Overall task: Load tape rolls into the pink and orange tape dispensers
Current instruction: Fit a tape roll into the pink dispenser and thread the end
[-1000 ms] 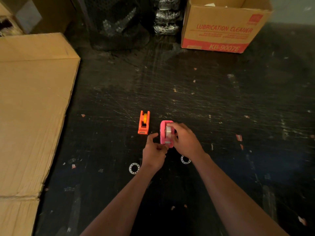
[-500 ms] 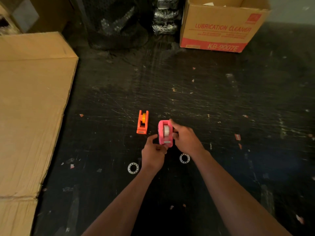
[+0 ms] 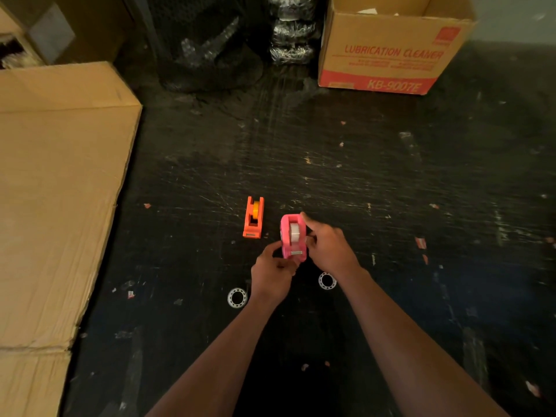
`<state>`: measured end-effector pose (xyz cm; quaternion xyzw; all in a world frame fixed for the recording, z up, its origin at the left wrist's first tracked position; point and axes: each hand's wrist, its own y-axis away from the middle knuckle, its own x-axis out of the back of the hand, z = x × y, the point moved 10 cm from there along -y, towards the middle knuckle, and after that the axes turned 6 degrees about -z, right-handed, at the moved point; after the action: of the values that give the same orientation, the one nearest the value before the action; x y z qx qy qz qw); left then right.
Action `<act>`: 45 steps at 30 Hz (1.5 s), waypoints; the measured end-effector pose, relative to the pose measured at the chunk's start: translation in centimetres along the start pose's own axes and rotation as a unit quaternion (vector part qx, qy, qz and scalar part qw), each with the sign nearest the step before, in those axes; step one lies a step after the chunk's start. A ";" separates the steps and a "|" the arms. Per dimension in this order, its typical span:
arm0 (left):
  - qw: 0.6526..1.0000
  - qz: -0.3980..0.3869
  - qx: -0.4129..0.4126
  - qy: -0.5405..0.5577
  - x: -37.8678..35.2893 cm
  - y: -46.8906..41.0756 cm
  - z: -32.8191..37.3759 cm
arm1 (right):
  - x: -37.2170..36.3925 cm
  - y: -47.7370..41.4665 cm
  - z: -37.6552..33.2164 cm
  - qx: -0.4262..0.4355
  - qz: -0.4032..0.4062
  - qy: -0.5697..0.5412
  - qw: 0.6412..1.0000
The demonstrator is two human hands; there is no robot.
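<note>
The pink tape dispenser [image 3: 288,236] is held between both hands just above the dark floor, with a white tape roll [image 3: 295,230] seated in its slot. My left hand [image 3: 272,273] pinches its near end by the cutter. My right hand [image 3: 328,248] grips its right side, index finger along the top edge. The orange tape dispenser [image 3: 253,219] stands on the floor just to the left, with a yellow-orange tape roll [image 3: 256,209] in it; no hand touches it.
Two white plastic rings lie on the floor, one ring [image 3: 237,297] left of my left wrist and the other ring [image 3: 326,280] under my right wrist. Flattened cardboard [image 3: 57,188] covers the left. A "Lubrication Cleaner" carton [image 3: 391,52] and black bags [image 3: 210,43] stand at the back.
Both hands keep hold of the pink dispenser; it has shifted slightly left with the fingers adjusting around it. The orange dispenser has not moved.
</note>
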<state>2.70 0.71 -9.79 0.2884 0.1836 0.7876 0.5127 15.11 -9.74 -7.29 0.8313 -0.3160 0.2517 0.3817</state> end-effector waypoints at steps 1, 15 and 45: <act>1.000 -0.002 0.002 -0.017 0.2 0.0 0.1 | 0.0 0.1 -0.1 0.003 0.001 -0.006 1.000; 0.992 0.007 -0.057 -0.117 1.5 -0.1 4.0 | -0.1 0.4 1.1 -0.007 0.038 -0.083 0.996; 0.952 0.239 -0.140 -0.128 9.4 -2.0 8.5 | 2.6 0.1 -6.0 0.043 0.139 -0.032 0.989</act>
<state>6.68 10.07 -1.92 0.3472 -0.0700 0.8613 0.3643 15.73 -5.88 -2.08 0.8029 -0.4291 0.2886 0.2965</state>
